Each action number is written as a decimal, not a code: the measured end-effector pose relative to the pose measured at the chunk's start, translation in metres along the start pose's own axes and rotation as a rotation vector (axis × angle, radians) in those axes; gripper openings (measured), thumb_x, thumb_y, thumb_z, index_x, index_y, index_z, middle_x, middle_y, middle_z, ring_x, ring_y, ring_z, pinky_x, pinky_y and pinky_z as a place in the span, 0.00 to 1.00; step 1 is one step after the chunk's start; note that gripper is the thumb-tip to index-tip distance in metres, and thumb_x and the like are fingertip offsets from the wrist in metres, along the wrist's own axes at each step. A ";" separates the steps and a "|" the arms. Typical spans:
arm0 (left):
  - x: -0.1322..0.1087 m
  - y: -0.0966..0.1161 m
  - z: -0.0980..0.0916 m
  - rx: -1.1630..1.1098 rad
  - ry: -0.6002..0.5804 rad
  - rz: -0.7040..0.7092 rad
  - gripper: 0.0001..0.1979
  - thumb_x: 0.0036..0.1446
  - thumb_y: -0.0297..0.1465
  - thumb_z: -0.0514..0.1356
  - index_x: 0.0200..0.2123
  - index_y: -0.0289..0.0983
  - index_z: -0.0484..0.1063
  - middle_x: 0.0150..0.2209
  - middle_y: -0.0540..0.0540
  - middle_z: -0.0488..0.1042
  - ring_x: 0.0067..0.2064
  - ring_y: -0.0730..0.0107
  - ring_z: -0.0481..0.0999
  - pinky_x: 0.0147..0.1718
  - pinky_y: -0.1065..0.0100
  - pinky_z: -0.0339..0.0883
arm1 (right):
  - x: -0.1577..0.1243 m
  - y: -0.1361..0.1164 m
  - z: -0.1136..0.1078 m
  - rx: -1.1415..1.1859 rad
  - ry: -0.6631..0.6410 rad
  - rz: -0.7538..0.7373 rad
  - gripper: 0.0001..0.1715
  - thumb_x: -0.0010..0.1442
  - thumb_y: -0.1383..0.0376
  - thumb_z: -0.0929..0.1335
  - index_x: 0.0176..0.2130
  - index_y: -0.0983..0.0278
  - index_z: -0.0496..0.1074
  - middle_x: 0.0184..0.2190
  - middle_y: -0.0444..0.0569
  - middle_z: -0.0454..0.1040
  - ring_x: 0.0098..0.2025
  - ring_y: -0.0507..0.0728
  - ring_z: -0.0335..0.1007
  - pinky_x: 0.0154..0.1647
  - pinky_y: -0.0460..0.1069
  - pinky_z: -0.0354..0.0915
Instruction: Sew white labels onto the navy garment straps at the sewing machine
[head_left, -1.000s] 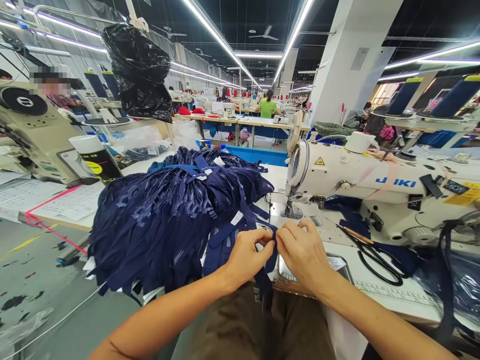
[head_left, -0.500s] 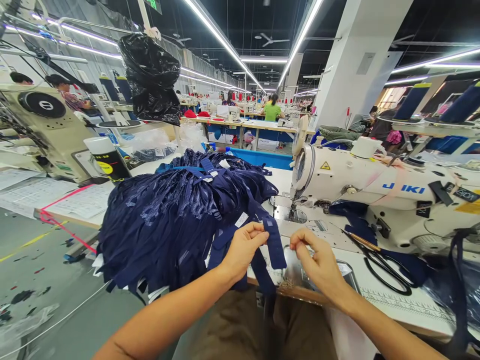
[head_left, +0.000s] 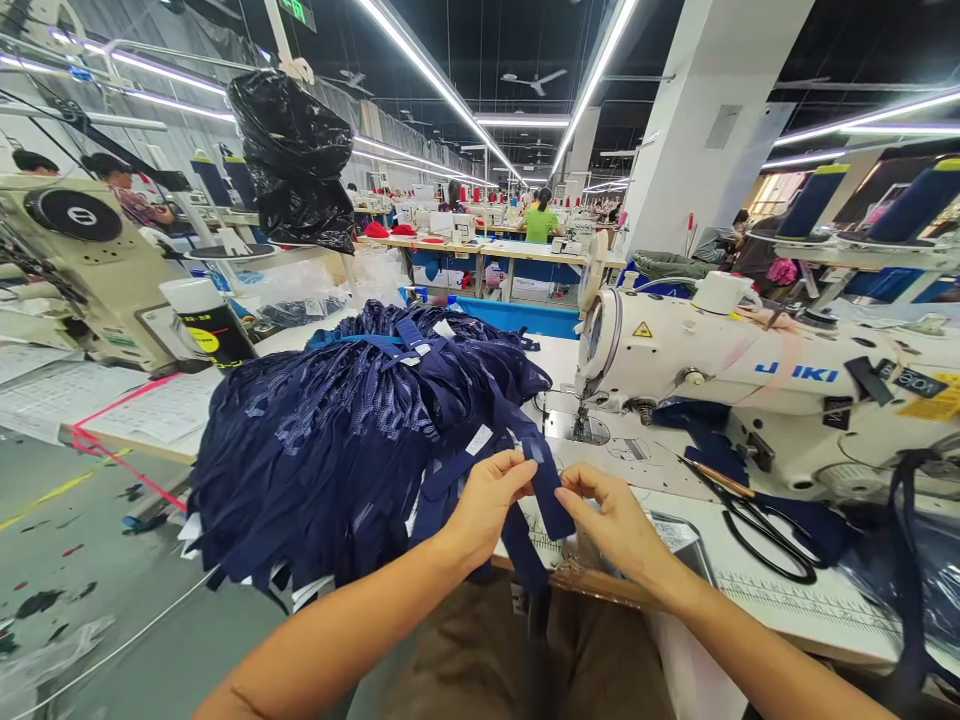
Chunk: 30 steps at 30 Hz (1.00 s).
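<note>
My left hand (head_left: 491, 500) pinches the edge of a navy fabric strip (head_left: 552, 505) near the table's front edge. On the strip's other side, my right hand (head_left: 611, 515) has its thumb and forefinger closed at the strip's right edge. A large heap of navy strips (head_left: 322, 450) lies to the left, and a white label (head_left: 479, 440) shows on one piece beside my left hand. Just beyond my hands is the needle area of a white sewing machine (head_left: 712, 350).
Black-handled scissors (head_left: 772, 540) lie at the right, beside a metal tray (head_left: 686, 545). A spray can (head_left: 206, 325) and a second machine (head_left: 90, 260) stand at the left. A black plastic bag (head_left: 292, 160) hangs behind the heap. People sit farther back.
My right hand has moved left to the strip and now grips its edge. My left hand keeps its hold on the strip. The view has shifted slightly.
</note>
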<state>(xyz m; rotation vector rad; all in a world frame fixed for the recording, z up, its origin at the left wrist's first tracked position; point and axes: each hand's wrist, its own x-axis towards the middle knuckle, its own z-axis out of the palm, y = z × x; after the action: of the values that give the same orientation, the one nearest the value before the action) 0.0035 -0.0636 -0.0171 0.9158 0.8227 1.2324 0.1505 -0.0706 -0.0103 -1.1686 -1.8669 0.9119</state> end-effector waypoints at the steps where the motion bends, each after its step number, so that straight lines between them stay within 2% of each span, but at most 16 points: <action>1: 0.000 0.000 0.000 -0.001 0.004 -0.001 0.10 0.43 0.33 0.62 0.20 0.33 0.65 0.21 0.51 0.65 0.27 0.77 0.64 0.33 0.71 0.59 | 0.000 0.000 0.000 -0.012 0.007 -0.001 0.10 0.54 0.61 0.60 0.24 0.63 0.60 0.21 0.42 0.61 0.27 0.52 0.58 0.29 0.47 0.57; 5: 0.000 -0.003 0.001 0.064 0.049 0.034 0.11 0.42 0.33 0.62 0.19 0.33 0.65 0.21 0.52 0.64 0.27 0.77 0.63 0.32 0.72 0.58 | 0.002 0.001 0.000 -0.143 0.136 -0.055 0.08 0.53 0.60 0.62 0.29 0.63 0.64 0.23 0.43 0.66 0.28 0.53 0.61 0.31 0.49 0.57; 8: -0.001 -0.005 0.002 0.125 0.028 0.027 0.12 0.41 0.35 0.63 0.19 0.33 0.65 0.20 0.52 0.64 0.26 0.77 0.62 0.30 0.72 0.57 | 0.008 0.001 0.000 -0.241 0.214 -0.135 0.09 0.53 0.61 0.63 0.26 0.63 0.64 0.22 0.43 0.66 0.27 0.53 0.61 0.33 0.50 0.56; 11: -0.001 -0.006 0.002 0.138 0.004 0.011 0.12 0.41 0.36 0.63 0.19 0.33 0.65 0.20 0.52 0.65 0.26 0.76 0.63 0.30 0.72 0.56 | 0.013 0.001 -0.002 -0.274 0.219 -0.167 0.12 0.55 0.62 0.60 0.22 0.63 0.61 0.20 0.43 0.65 0.26 0.53 0.59 0.31 0.48 0.55; 17: -0.001 -0.006 0.001 0.110 0.027 0.011 0.12 0.41 0.34 0.62 0.18 0.33 0.64 0.20 0.52 0.64 0.25 0.77 0.62 0.30 0.72 0.56 | 0.015 0.007 -0.007 -0.206 0.267 -0.101 0.14 0.56 0.63 0.57 0.20 0.62 0.54 0.16 0.40 0.56 0.21 0.50 0.53 0.22 0.45 0.51; 22: 0.000 -0.007 0.001 0.110 0.034 0.009 0.12 0.42 0.34 0.62 0.18 0.34 0.63 0.20 0.52 0.64 0.26 0.77 0.62 0.30 0.72 0.56 | 0.014 0.010 -0.011 -0.205 0.255 -0.100 0.16 0.56 0.63 0.57 0.19 0.62 0.52 0.16 0.39 0.54 0.20 0.49 0.52 0.22 0.45 0.51; 26: 0.001 -0.008 0.000 0.127 0.033 0.014 0.11 0.43 0.34 0.61 0.19 0.34 0.63 0.21 0.52 0.63 0.26 0.76 0.62 0.30 0.72 0.57 | 0.012 0.011 -0.009 -0.231 0.264 -0.163 0.15 0.57 0.63 0.59 0.20 0.62 0.58 0.17 0.41 0.61 0.23 0.51 0.57 0.27 0.46 0.55; 30: 0.002 -0.009 -0.001 0.147 0.028 0.020 0.11 0.44 0.35 0.61 0.19 0.34 0.64 0.21 0.51 0.64 0.27 0.75 0.63 0.31 0.71 0.57 | 0.009 0.012 -0.006 -0.420 0.307 -0.391 0.07 0.58 0.67 0.60 0.30 0.63 0.65 0.24 0.44 0.69 0.27 0.52 0.62 0.35 0.49 0.56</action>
<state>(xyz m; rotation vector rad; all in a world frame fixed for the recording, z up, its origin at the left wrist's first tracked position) 0.0063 -0.0626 -0.0254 1.0294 0.9380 1.2156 0.1582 -0.0573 -0.0157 -1.0502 -1.9782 0.1171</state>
